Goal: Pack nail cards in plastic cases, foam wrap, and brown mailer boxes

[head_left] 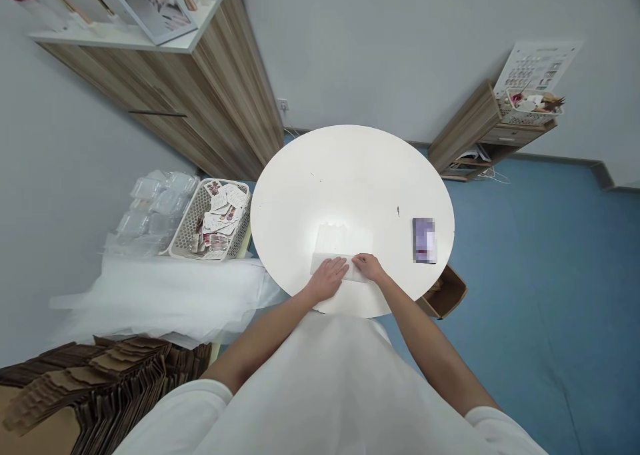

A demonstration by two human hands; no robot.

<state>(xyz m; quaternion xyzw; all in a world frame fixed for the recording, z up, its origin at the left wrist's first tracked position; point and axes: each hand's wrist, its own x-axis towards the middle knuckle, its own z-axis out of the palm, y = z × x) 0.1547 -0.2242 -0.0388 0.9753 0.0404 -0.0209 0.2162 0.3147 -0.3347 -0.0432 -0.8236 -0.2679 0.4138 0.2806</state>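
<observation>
A thin, translucent white sheet [333, 238] lies on the round white table [350, 162] near its front edge, with its near part folded into a flat band. My left hand [329, 277] rests flat on the left part of this band, fingers stretched out and pointing right. At the band's right part my right hand [367, 266] has its fingers bent together at the upper edge, pinching or pressing the sheet. The two hands are close together but apart.
A purple item [424, 240] lies at the table's right. Left of the table are a white basket [187, 232] of cards, clear plastic boxes [163, 202], white sheets [165, 295] and folded cardboard [115, 388]. An open cardboard box [450, 292] stands below the right edge.
</observation>
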